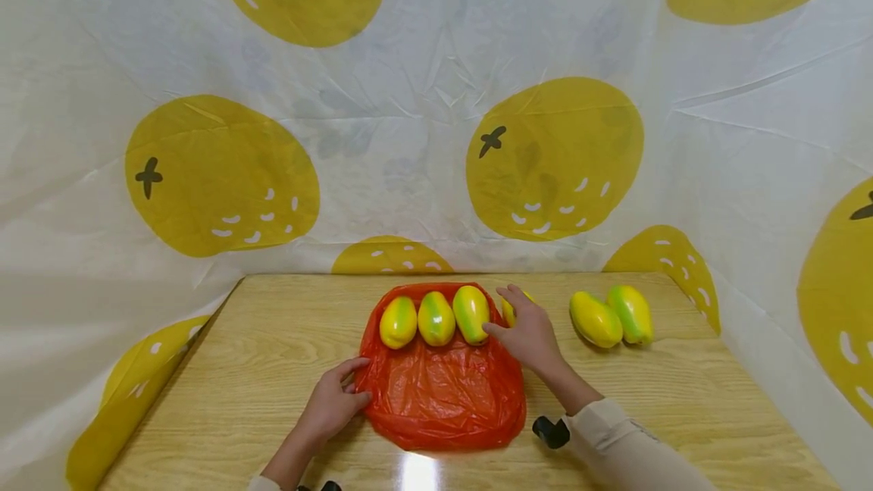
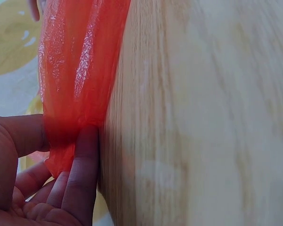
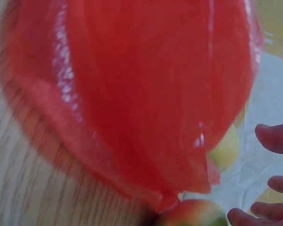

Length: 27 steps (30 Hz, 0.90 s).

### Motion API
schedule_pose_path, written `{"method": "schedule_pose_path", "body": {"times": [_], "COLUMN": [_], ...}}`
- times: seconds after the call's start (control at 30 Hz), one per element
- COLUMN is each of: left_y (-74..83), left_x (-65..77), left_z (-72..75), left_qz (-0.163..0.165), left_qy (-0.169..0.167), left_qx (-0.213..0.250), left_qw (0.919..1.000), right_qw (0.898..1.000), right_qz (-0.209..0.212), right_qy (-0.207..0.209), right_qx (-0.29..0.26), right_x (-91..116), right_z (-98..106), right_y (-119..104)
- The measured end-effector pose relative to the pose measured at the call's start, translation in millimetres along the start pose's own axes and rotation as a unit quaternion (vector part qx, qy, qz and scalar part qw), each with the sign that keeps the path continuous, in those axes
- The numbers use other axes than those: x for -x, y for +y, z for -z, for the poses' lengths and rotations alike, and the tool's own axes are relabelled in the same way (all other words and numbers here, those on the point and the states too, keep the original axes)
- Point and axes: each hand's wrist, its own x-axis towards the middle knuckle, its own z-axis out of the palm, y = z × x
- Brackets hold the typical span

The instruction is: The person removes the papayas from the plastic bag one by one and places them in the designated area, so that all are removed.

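A: Main risk?

B: The left hand (image 1: 334, 400) pinches the left edge of the red bag (image 1: 450, 392); a sharp tug might roll the three fruits (image 1: 436, 319) lying at its far side.

A: Right hand (image 1: 532, 336)?

B: Loose, fingers spread, grasping nothing visible; a careless brush could knock the fourth fruit (image 1: 508, 314), beside the bag, across the counter (image 1: 273, 324).

A: View differences?

B: Only head shows two further fruits (image 1: 596, 320) at right; only left wrist shows plastic clearly between thumb and finger.
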Motion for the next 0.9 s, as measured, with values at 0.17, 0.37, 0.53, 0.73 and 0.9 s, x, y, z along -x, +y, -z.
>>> {"method": "schedule_pose_path", "body": {"times": [0.17, 0.37, 0.53, 0.73, 0.9], "left_y": [0.8, 0.9, 0.3, -0.2, 0.4], "left_x": [0.2, 1.0, 1.3, 1.0, 1.1], "left_z": [-1.1, -1.0, -1.0, -1.2, -0.6], "left_qz": [0.002, 0.000, -0.002, -0.001, -0.001], "left_qy": [-0.002, 0.001, -0.002, -0.003, -0.002], "left_qx": [0.004, 0.008, 0.011, 0.011, 0.009], "left_qw": [1.0000, 1.0000, 0.9999, 0.9999, 1.0000], "right_qw": [1.000, 1.000, 0.999, 0.999, 0.998], "right_qz": [0.007, 0.023, 0.033, 0.042, 0.052], "right_qy": [0.006, 0.004, -0.005, -0.010, -0.017], "right_qx": [0.007, 0.001, -0.017, -0.018, -0.030], "right_x": [-0.1, -1.9, -3.5, -5.6, -9.5], "right_z": [-3.7, -7.3, -12.3, -18.7, -26.1], "right_y": [-4.1, -6.4, -9.0, -11.5, -13.1]}}
